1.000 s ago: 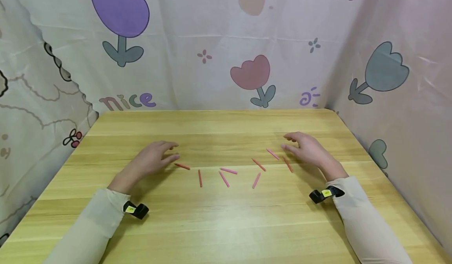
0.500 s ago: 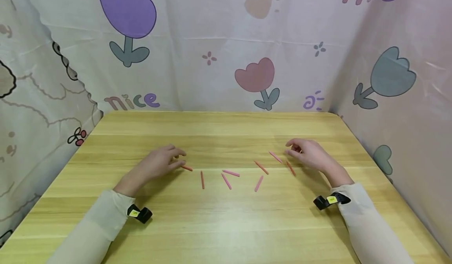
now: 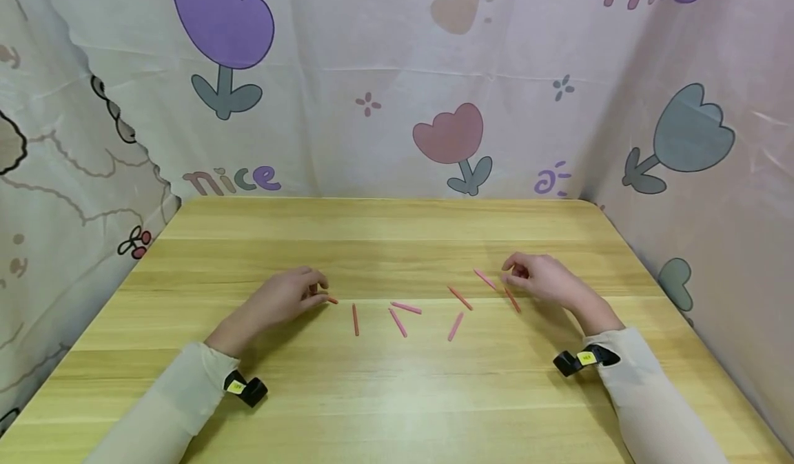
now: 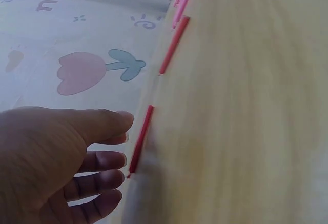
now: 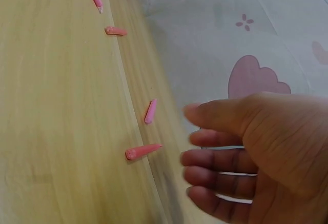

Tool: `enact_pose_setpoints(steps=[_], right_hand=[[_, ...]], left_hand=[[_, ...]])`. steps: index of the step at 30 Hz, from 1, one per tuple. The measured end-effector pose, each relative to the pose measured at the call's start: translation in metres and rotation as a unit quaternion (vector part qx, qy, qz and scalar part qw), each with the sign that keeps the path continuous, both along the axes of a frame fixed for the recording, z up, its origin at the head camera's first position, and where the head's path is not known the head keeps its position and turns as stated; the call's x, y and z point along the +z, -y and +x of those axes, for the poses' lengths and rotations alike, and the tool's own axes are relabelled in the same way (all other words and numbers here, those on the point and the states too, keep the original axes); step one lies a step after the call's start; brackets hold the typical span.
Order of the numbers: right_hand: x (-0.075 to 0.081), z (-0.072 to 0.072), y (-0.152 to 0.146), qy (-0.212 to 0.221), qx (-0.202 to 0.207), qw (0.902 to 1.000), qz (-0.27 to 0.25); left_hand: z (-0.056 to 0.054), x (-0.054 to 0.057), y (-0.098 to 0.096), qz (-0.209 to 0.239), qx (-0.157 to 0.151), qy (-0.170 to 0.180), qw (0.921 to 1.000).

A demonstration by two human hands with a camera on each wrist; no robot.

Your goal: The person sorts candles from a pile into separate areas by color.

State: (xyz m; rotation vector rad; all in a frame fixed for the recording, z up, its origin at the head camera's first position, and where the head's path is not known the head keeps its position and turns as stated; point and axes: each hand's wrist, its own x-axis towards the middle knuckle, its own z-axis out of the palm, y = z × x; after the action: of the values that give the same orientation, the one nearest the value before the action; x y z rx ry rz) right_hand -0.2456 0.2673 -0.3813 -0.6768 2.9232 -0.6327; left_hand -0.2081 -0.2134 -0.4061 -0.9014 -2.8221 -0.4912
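Note:
Thin crayon-like sticks, some orange-red and some pink, lie scattered across the table. My left hand (image 3: 285,295) hovers at the leftmost red crayon (image 3: 333,301), covering part of it in the head view; in the left wrist view that red crayon (image 4: 142,139) lies just past the loosely bent fingers (image 4: 105,160). My right hand (image 3: 542,276), fingers loosely curled, is beside the rightmost red crayon (image 3: 513,300) and near a pink crayon (image 3: 485,279). In the right wrist view the fingertips stand apart from the red crayon (image 5: 143,151) and the pink crayon (image 5: 150,111).
Between the hands lie a red crayon (image 3: 355,320), two pink crayons (image 3: 406,308) close together, another pink crayon (image 3: 455,327) and an orange-red crayon (image 3: 460,298). The wooden table (image 3: 384,395) is bordered by a printed cloth (image 3: 322,36) behind and at both sides.
My left hand has moved right, over part of the leftmost red crayon. My right fingers have curled more and come down closer to the rightmost red crayon. The crayons lie as before.

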Motion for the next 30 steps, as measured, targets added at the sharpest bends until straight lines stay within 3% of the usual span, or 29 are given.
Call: enact_pose_setpoints(steps=[5,10,14,21,30], right_hand=[[0.0005,0.0014,-0.0018,0.031,0.01,0.9994,0.009],[0.001,0.0009,-0.0022,0.054,0.009,0.9985,0.007],[-0.0002,0.0007,-0.0016,0.074,0.01,0.9972,0.007],[-0.0024,0.0018,0.0002,0.083,0.005,0.9965,0.008],[-0.0039,0.0035,0.0017,0.064,0.007,0.9978,0.014]], left_hand=[[0.0003,-0.0064,0.0009,0.004,-0.005,0.018,0.9998],[0.0002,-0.0068,0.0008,0.018,0.01,0.037,0.9991],[-0.0004,-0.0068,0.0018,0.013,0.011,0.033,0.9993],[-0.0012,-0.0071,0.0027,0.006,0.004,0.022,0.9997],[-0.0013,-0.003,0.0053,0.021,0.015,0.044,0.9987]])
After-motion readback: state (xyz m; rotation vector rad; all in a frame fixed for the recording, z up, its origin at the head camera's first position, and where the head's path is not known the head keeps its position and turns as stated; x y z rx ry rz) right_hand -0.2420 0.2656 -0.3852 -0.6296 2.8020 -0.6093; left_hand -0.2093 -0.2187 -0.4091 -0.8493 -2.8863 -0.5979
